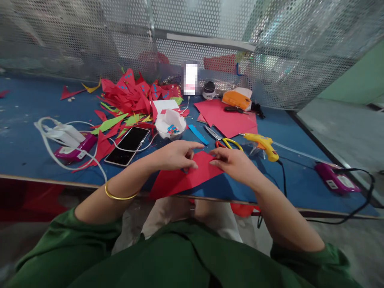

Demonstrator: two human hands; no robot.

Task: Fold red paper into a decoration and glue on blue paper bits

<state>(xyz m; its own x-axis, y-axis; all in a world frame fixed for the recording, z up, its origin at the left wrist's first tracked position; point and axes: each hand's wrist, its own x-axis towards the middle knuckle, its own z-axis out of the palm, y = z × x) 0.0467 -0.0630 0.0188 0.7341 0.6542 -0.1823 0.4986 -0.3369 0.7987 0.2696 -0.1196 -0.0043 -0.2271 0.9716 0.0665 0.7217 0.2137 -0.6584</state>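
A sheet of red paper (177, 182) lies at the table's front edge, its lower left corner reaching the edge. Over its upper part is my left hand (177, 156), index finger stretched out and thumb apart from it, with nothing visible between them. My right hand (231, 164) pinches the paper's upper right edge between thumb and fingers. Just beyond the hands are scissors (226, 142) with red and yellow handles and a blue paper strip (198, 134). A white bowl (170, 129) holds small blue and red bits.
Red and green paper cutouts (135, 96) pile up at the back left. A phone (127, 146) and white cables lie left. Red sheets (229, 118) sit behind the scissors. A yellow glue gun (264, 146) and a purple power strip (336, 178) are right. Perforated metal (120, 40) closes the back.
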